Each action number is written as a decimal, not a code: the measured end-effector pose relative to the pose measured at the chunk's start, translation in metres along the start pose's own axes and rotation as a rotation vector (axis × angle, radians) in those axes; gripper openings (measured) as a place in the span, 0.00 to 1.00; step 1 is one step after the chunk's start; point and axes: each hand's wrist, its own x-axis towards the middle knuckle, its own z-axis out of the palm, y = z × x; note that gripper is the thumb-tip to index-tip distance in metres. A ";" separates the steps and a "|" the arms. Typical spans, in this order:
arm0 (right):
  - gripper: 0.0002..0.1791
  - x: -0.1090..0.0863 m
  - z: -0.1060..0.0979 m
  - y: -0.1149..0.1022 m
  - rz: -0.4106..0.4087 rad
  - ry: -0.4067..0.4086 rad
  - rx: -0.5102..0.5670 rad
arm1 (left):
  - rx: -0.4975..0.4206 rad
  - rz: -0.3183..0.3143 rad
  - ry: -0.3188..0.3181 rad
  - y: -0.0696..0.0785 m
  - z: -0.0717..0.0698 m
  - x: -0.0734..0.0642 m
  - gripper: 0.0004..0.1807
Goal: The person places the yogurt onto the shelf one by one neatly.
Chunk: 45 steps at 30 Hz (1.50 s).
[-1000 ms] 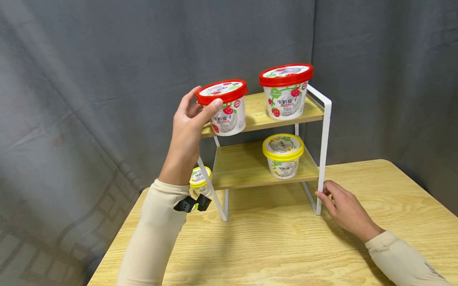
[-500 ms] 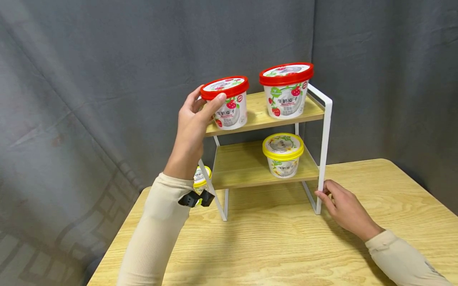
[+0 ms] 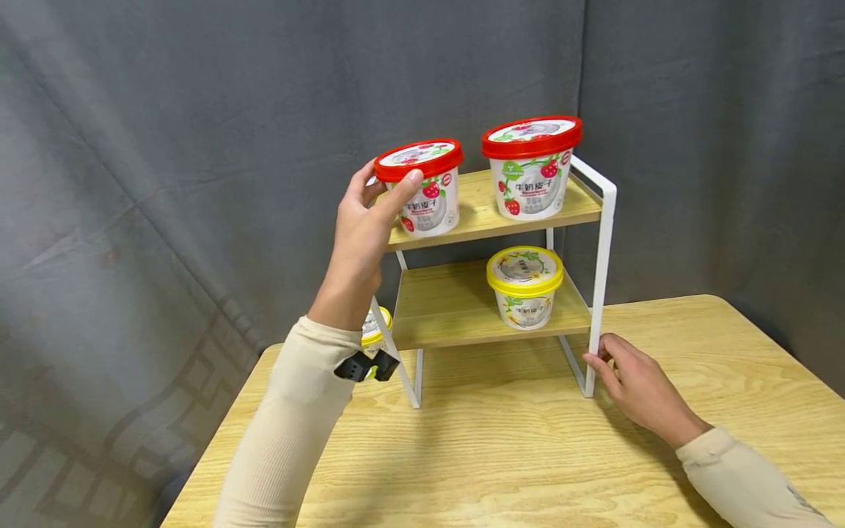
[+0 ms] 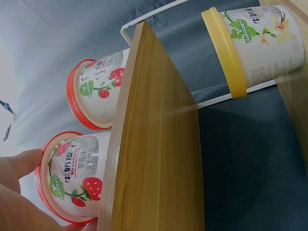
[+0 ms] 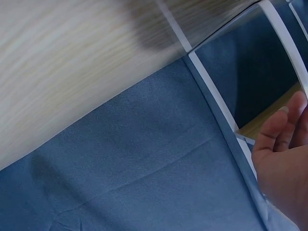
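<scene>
My left hand (image 3: 366, 231) grips a red-lidded strawberry tub (image 3: 432, 205) at the left end of the upper shelf (image 3: 477, 192), with the thumb on its near side. In the left wrist view the shelf edge hides the base of this tub (image 4: 77, 173), so I cannot tell whether it touches the board. A second red-lidded tub (image 3: 531, 183) stands to its right. On the lower shelf (image 3: 436, 304) sits a yellow-lidded tub (image 3: 526, 304). My right hand (image 3: 643, 385) pinches the front right leg of the white-framed shelf rack (image 3: 599, 271) low down.
Another yellow-lidded tub (image 3: 375, 330) stands on the wooden table (image 3: 502, 455) behind the rack's left leg, partly hidden by my left arm. A grey curtain (image 3: 264, 110) hangs behind the table. A small black device (image 3: 366, 365) is strapped to my left wrist.
My left hand has carried its red-lidded tub a little up and to the right, over the upper shelf's left end. The right hand keeps its hold on the rack leg.
</scene>
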 end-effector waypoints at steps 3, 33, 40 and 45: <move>0.09 -0.001 0.002 0.000 -0.002 0.006 0.002 | 0.007 -0.003 0.001 -0.001 0.000 0.000 0.40; 0.10 0.001 0.003 0.002 -0.017 0.009 -0.007 | 0.017 0.037 0.004 -0.012 -0.009 -0.009 0.42; 0.10 0.001 0.003 0.002 -0.019 0.011 -0.007 | 0.040 0.094 0.033 -0.016 -0.017 -0.034 0.30; 0.09 0.002 0.002 0.001 -0.010 0.007 -0.017 | 0.014 0.149 0.010 -0.020 -0.022 -0.054 0.21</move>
